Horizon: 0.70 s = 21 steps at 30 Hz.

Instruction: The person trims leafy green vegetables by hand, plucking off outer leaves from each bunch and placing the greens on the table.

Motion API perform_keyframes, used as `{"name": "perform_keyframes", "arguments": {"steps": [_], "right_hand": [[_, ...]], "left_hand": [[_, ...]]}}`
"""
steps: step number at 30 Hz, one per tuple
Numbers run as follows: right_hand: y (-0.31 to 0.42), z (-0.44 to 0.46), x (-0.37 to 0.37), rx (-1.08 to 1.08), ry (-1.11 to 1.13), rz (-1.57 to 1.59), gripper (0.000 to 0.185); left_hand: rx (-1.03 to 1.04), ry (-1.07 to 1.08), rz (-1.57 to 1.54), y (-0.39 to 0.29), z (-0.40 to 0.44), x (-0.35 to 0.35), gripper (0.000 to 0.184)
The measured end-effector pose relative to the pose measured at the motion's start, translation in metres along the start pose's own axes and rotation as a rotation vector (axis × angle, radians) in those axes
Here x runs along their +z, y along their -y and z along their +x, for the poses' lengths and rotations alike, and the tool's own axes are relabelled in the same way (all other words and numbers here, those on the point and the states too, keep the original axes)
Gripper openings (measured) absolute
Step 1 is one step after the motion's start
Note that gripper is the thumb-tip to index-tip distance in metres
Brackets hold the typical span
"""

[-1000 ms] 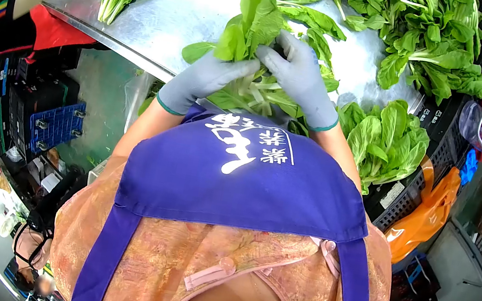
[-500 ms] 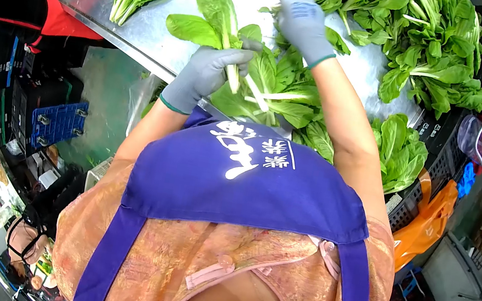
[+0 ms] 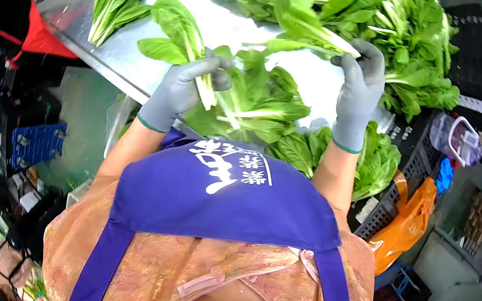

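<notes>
And here's the table (image 3: 73, 27), big pile of greens (image 3: 402, 47) at the far right, two small bunches (image 3: 110, 9) over at the left, one beyond the other! The right hand (image 3: 358, 62) holds one stalk (image 3: 306, 24) before the pile, the left hand (image 3: 199, 76) another, loose leaves (image 3: 261, 106) between and nearer the apron (image 3: 224, 211); right of the table, a bag (image 3: 406, 229) beside a crate (image 3: 421, 158).

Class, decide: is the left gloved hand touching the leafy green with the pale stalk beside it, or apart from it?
Touching. The head view shows the left gloved hand with its thumb across the leafy green's stalk, whose end shows below.
</notes>
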State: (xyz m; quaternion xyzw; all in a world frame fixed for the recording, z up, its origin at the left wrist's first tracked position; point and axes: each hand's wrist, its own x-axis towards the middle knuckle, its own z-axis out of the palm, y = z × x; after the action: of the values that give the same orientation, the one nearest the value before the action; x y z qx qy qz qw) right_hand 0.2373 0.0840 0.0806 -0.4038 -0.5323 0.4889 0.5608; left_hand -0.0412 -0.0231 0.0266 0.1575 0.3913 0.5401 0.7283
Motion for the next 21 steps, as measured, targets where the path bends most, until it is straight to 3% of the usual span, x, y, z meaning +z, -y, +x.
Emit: {"name": "perform_keyframes", "arguments": {"steps": [2,3,7,9,12,14,17,21], "right_hand": [[0.002,-0.004,-0.019,-0.032,0.006,0.461,0.03],[0.005,-0.008,-0.019,0.058,-0.03,0.624,0.034],[-0.023,-0.032,-0.014,0.492,0.087,0.872,0.031],[-0.038,-0.055,0.006,0.587,0.162,0.887,0.027],[-0.026,-0.064,0.036,0.514,0.201,0.49,0.026],[-0.03,-0.066,0.043,0.427,0.273,0.16,0.026],[-0.022,-0.064,0.054,0.417,0.346,0.085,0.026],[-0.021,-0.064,0.058,0.458,0.313,0.15,0.026]], "left_hand": [[0.033,0.097,-0.049,0.001,0.007,0.009,0.009],[0.07,0.143,-0.048,0.001,0.01,0.016,0.01],[0.149,0.177,0.047,0.003,0.015,0.038,0.015],[0.195,0.128,0.15,0.008,0.013,0.041,0.03],[0.307,0.128,0.18,0.012,0.015,0.053,0.032],[0.306,0.087,0.16,0.01,0.014,0.064,0.022],[0.755,0.179,0.979,0.015,0.017,0.04,0.02],[0.449,0.041,0.509,0.019,0.016,0.041,0.024]]}}
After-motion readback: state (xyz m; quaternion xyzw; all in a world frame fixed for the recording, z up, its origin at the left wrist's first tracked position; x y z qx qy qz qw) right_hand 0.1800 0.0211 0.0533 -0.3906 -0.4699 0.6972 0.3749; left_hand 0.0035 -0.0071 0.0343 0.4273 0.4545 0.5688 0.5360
